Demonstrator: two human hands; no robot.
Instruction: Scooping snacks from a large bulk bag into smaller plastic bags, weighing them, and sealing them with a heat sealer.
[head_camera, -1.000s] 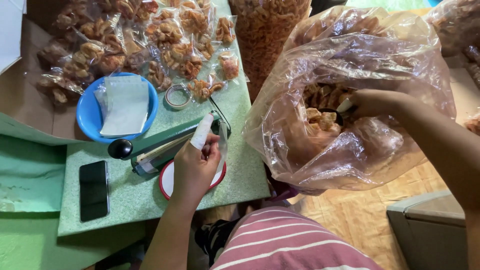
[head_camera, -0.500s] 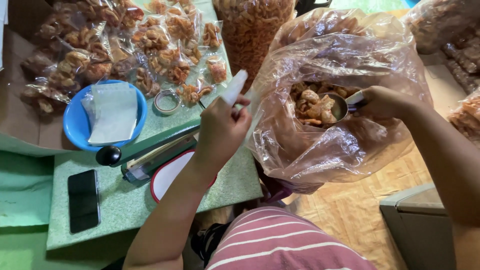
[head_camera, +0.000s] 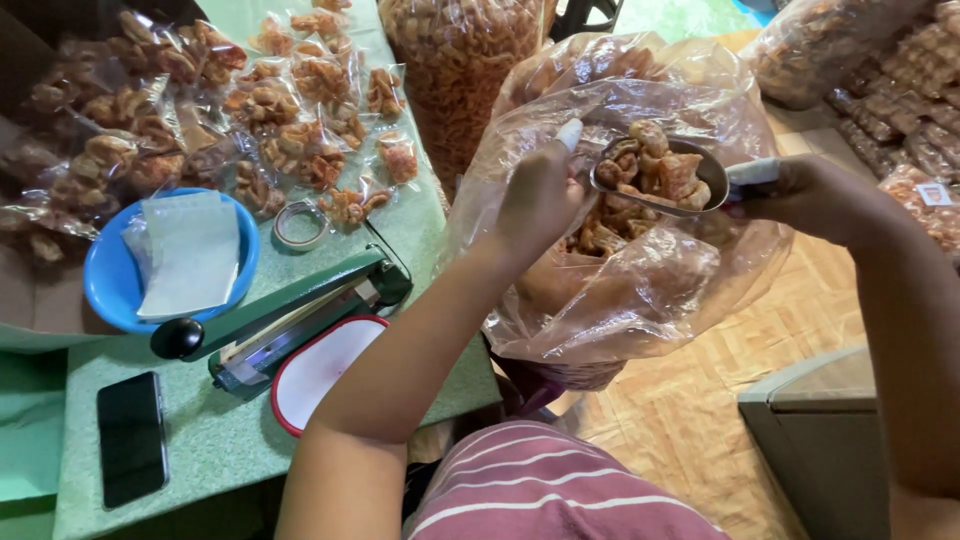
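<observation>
A green speckled table (head_camera: 230, 440) stands on wood-parquet floor (head_camera: 700, 420), with a grey box (head_camera: 830, 430) just beside

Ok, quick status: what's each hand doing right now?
Right hand holds a scoop heaped with fried snacks. Left hand pinches a small clear bag beside it, over the big plastic sack. Nothing between them.

Metal scoop (head_camera: 655, 172) heaped with fried snacks, over perhaps open plastic bag (head_camera: 640, 290)

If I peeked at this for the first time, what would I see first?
Probably the metal scoop heaped with crunchy golden snacks, held by the right hand over the big clear plastic bag in the middle. The left hand reaches in beside it with a bandaged finger. At the upper left, many small snack packets lie on the green table beside a blue bowl.
</observation>
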